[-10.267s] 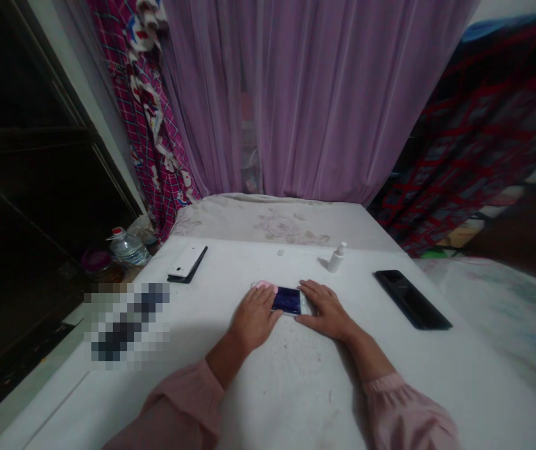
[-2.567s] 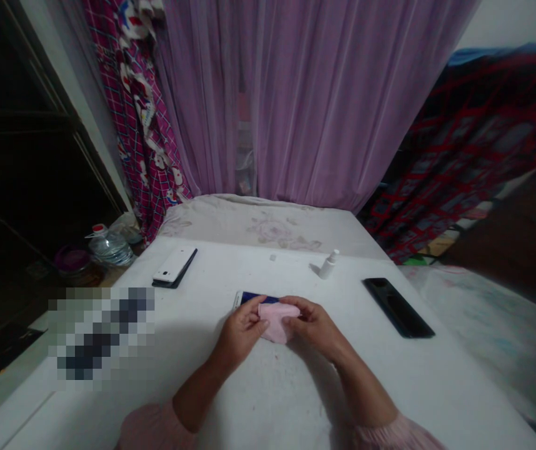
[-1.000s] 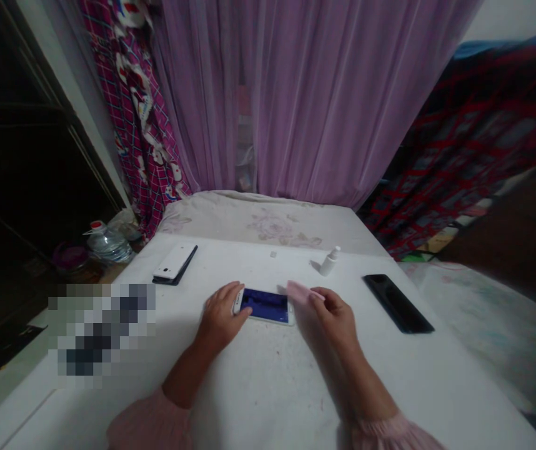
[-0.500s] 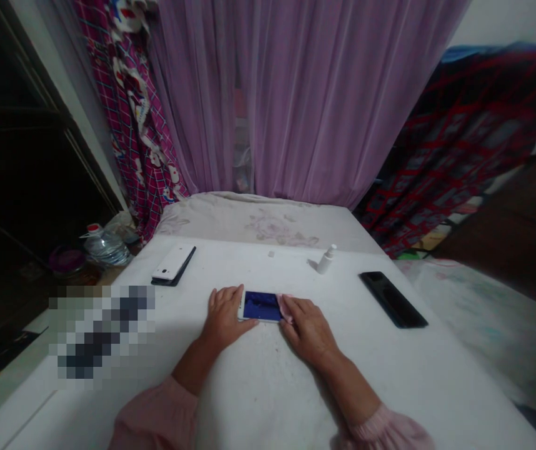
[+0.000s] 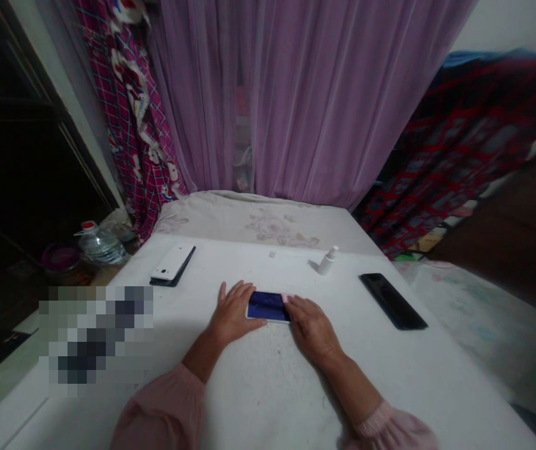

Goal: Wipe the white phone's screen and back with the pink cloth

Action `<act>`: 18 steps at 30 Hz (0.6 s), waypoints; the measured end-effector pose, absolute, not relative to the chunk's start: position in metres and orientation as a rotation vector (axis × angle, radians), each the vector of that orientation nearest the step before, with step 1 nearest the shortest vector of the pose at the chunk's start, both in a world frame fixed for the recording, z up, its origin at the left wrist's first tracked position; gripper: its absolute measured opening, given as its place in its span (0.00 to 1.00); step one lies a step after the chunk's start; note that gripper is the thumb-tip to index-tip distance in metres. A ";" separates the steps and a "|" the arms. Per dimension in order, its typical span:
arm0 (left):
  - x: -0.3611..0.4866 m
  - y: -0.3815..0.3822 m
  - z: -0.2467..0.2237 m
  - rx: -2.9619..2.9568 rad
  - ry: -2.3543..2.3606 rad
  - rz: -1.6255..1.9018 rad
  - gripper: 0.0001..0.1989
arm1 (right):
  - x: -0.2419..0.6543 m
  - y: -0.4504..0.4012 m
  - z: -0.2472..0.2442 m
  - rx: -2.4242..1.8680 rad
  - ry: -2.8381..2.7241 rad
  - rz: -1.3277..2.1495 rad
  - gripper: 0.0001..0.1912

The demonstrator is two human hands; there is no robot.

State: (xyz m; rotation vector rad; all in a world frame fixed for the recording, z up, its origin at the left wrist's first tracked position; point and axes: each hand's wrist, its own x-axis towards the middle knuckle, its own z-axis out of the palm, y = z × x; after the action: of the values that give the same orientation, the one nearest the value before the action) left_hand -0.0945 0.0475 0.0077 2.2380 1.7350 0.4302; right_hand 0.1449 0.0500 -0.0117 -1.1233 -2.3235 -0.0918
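Note:
A white-edged smartphone (image 5: 270, 307) lies flat on the white tabletop, its dark blue screen facing up. My left hand (image 5: 234, 314) grips its left end, with the thumb along the near edge and the fingers at the far edge. At the right end, my right hand (image 5: 312, 326) presses a small pink cloth (image 5: 287, 298) against the phone. Most of that cloth is hidden under my fingers, as is the phone's right end.
A white spray bottle (image 5: 328, 260) stands beyond my right hand. On the right lies a black phone (image 5: 393, 301); at the left, a white phone (image 5: 173, 262) rests on a dark one. A pixelated patch (image 5: 97, 337) covers the left edge. Purple curtains (image 5: 319, 100) hang behind.
My left hand has slid slightly right, covering more of the phone's left end. The phone and my right hand with the cloth have shifted a little to the right.

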 end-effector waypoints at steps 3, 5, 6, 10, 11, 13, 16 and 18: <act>-0.092 0.046 0.009 2.236 1.770 0.472 0.37 | 0.150 0.041 -0.010 -1.114 -2.338 -0.082 0.21; -0.091 0.045 0.011 2.228 1.783 0.489 0.37 | 0.151 0.034 -0.010 -1.120 -2.337 -0.080 0.21; -0.091 0.045 0.012 2.226 1.782 0.492 0.37 | 0.151 0.032 -0.010 -1.128 -2.338 -0.079 0.22; -0.091 0.047 0.011 2.225 1.768 0.516 0.36 | 0.144 0.036 -0.012 -1.208 -2.343 -0.047 0.22; -0.092 0.047 0.010 2.227 1.765 0.530 0.35 | 0.142 0.040 -0.012 -1.226 -2.336 -0.036 0.22; -0.092 0.047 0.008 2.231 1.760 0.556 0.35 | 0.137 0.046 -0.012 -1.242 -2.320 -0.025 0.22; -0.092 0.047 0.006 2.228 1.773 0.581 0.34 | 0.136 0.047 -0.012 -1.232 -2.311 -0.033 0.22; -0.091 0.046 0.006 2.223 1.785 0.590 0.34 | 0.139 0.041 -0.013 -1.213 -2.314 -0.049 0.21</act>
State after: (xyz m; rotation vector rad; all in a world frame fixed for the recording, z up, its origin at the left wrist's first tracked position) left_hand -0.0915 0.0463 0.0056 2.2225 1.7854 0.5899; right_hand 0.1392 0.0412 -0.0132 -1.2125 -2.3141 -0.0487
